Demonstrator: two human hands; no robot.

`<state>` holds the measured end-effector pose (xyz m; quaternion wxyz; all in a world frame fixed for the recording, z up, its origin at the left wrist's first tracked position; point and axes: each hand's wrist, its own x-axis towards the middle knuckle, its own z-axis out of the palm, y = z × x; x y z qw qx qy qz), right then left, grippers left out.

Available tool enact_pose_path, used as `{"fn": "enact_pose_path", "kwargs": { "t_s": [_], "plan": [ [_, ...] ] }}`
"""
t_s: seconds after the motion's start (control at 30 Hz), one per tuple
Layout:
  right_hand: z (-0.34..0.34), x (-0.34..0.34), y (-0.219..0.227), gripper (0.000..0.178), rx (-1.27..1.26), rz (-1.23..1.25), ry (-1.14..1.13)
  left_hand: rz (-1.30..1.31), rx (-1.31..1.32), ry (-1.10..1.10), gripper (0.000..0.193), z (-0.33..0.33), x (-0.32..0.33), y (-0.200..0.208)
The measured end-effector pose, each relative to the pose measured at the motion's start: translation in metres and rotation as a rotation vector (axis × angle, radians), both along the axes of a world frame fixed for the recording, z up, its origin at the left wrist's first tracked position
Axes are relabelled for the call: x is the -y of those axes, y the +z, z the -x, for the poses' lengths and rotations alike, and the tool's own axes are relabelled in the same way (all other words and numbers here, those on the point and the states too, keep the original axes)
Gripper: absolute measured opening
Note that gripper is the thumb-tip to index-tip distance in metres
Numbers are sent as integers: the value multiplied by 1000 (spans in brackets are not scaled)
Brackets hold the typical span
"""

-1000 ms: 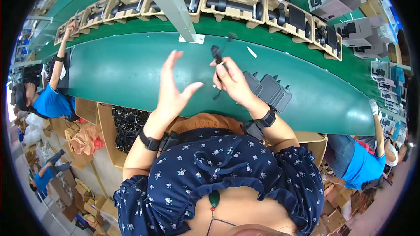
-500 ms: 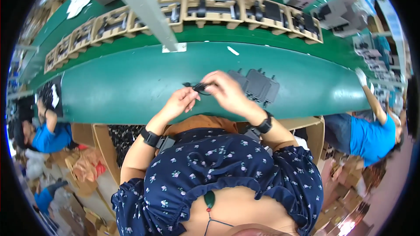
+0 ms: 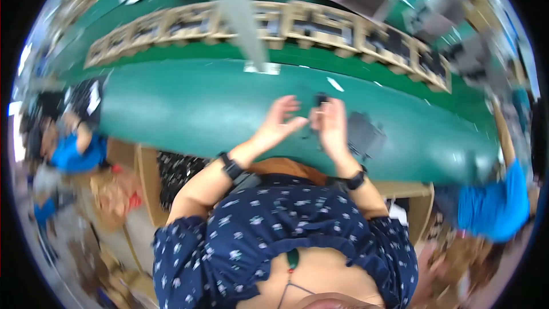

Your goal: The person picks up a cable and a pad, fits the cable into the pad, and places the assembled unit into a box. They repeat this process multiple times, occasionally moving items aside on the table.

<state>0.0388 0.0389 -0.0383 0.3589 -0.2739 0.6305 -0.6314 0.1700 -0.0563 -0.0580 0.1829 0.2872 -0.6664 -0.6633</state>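
Note:
My left hand (image 3: 280, 123) is raised over the green work surface (image 3: 189, 103), its fingers apart and nothing in them. Just right of it, my right hand (image 3: 331, 123) is closed, palm turned inward. A small black cable (image 3: 321, 99) shows at its fingertips, blurred by motion and partly covered by the fingers. Flat dark grey box-like pieces (image 3: 364, 135) with small tabs lie on the surface to the right of this hand.
Cardboard trays (image 3: 320, 26) with black parts stand in a row beyond the surface. A grey post (image 3: 251, 34) rises at its far edge. An open carton (image 3: 151, 186) of black items sits at my left. People in blue work at both sides (image 3: 492, 206).
My left hand has let go of the black cable and opened. The right hand keeps the cable and has turned more upright. The whole view has shifted and tilted.

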Motion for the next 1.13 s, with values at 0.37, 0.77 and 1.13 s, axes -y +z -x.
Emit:
{"fn": "enact_pose_path", "kwargs": {
  "t_s": [0.37, 0.77, 1.13],
  "plan": [
    [4, 7, 27, 24, 186, -7, 264, -361, 124, -443, 25, -48, 4, -10],
    [-13, -12, 12, 44, -491, -246, 368, -349, 35, -153, 20, -42, 5, -10],
    [196, 12, -5, 35, -943, -554, -422, -260, 293, -207, 18, -67, 11, -38]
  ]
}}
